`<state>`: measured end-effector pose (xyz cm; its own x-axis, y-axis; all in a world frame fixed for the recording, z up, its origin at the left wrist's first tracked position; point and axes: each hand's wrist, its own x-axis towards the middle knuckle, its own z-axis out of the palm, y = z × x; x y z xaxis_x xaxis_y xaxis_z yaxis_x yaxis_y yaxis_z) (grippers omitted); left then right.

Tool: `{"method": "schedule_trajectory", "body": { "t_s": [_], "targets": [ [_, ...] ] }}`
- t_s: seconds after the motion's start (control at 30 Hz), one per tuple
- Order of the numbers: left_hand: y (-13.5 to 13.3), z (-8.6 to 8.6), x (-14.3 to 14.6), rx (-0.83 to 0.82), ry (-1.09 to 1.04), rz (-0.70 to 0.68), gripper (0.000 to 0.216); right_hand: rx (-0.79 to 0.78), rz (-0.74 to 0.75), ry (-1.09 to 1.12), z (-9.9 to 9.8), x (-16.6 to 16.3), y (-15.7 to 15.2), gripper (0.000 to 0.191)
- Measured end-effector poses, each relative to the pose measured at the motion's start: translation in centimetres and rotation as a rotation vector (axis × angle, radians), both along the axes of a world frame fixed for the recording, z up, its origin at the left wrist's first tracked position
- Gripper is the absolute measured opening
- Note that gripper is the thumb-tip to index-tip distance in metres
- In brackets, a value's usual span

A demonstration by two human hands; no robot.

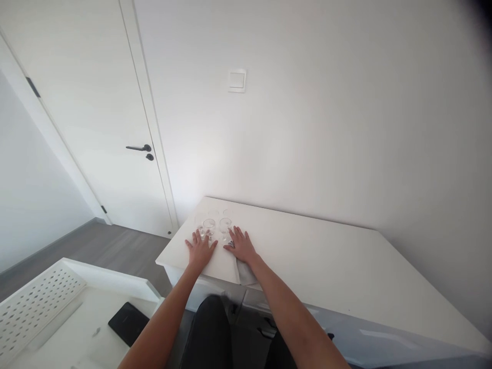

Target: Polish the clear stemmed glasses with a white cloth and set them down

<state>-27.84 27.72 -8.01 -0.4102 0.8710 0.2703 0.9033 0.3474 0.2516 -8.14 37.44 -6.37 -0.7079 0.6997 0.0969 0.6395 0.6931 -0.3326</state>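
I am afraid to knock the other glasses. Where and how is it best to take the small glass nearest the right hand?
Grip the small glass by its bowl, thumb and fingers on opposite sides, coming from the right and front. It stands upright just beyond the right hand; other glasses crowd its left.

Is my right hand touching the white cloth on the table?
Touching. The head view shows the right hand lying flat on the cloth, which hangs over the table edge.

White table [326, 256] w/ clear glasses [209, 225], black phone [128, 323], grey floor [111, 248].
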Motion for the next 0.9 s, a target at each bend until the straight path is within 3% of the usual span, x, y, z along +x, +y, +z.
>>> {"method": "schedule_trajectory", "body": {
  "t_s": [0.17,0.33,0.47,0.57,0.7,0.8,0.9],
  "targets": [
    [-2.1,-0.1,0.1,0.134,-0.101,-0.013,0.060,0.089,-0.058,0.041,0.4,5.0,-2.2,0.061],
    [-5.0,0.5,1.0,0.364,-0.268,0.065,0.064,0.175,-0.392,0.044,0.1,10.8,-3.1,0.030],
    [-6.4,1.2,4.6,0.496,-0.364,0.086,0.046,0.144,-0.633,0.055,0.3,17.6,-2.1,0.026],
    [-5.4,1.4,7.4,0.478,-0.424,0.014,0.036,0.083,-0.746,0.112,0.7,23.6,-1.8,0.029],
    [-3.0,1.8,9.0,0.429,-0.475,0.036,0.047,-0.089,-0.776,0.202,0.8,30.5,-3.5,0.024],
    [-1.4,2.0,9.4,0.391,-0.511,0.077,0.056,-0.152,-0.780,0.340,0.7,33.7,-6.2,0.020],
    [-0.1,2.0,9.7,0.370,-0.546,0.121,0.060,-0.185,-0.850,0.572,0.5,34.7,-9.9,0.017]
  ]
}}
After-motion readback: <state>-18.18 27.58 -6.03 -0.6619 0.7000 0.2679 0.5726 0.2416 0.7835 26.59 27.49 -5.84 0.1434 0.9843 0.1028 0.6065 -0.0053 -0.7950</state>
